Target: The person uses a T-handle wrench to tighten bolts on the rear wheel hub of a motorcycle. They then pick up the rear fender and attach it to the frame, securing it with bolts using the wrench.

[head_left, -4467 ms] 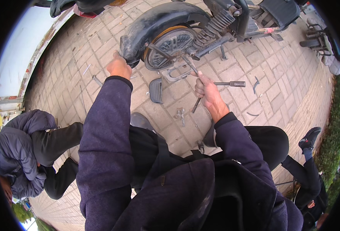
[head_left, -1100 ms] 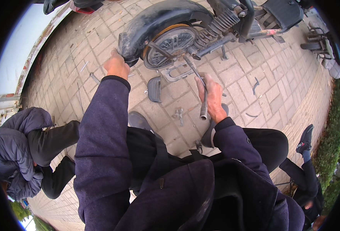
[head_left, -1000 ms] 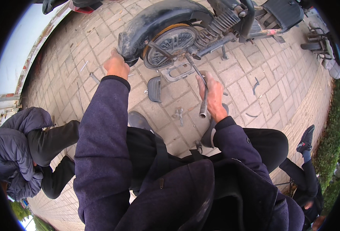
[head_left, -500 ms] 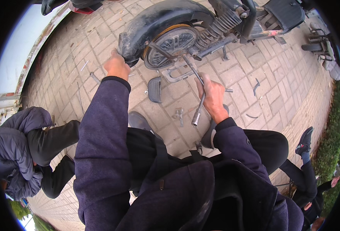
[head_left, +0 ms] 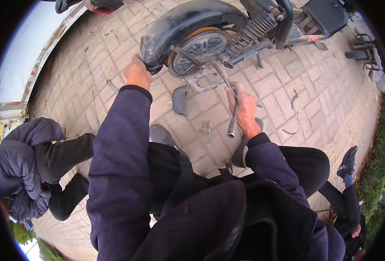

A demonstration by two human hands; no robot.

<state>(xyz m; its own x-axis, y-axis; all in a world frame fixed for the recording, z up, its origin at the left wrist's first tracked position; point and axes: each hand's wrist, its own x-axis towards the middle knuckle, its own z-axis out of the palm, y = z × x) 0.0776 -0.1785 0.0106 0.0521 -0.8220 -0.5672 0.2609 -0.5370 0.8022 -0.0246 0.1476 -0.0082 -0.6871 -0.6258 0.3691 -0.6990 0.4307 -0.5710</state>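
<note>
My right hand (head_left: 246,108) is wrapped round a metal socket wrench (head_left: 233,122). The wrench's far end meets the hub of the scooter's rear wheel (head_left: 201,48), and its hollow near end points down toward my feet. Past my knuckles a short bar sticks out, mostly hidden. My left hand (head_left: 137,75) has its fingers closed on the rear end of the dusty black mudguard (head_left: 166,35); the fingertips are partly hidden. The scooter seems to lie tilted or low on the paving. Below the wheel sit a flat metal bracket (head_left: 203,81) and a black footrest pad (head_left: 180,101).
Between my shoes lies a small metal part (head_left: 208,130). A spanner (head_left: 112,86) and thin rods lie left. A curved black piece (head_left: 294,99) rests right. One person (head_left: 22,165) crouches at left, another person's shoe (head_left: 347,161) is at right. A white panel (head_left: 22,56) borders the left.
The view has shifted slightly. The wrench's near end has swung a little up and to the right with my right hand. My left hand keeps its place on the mudguard.
</note>
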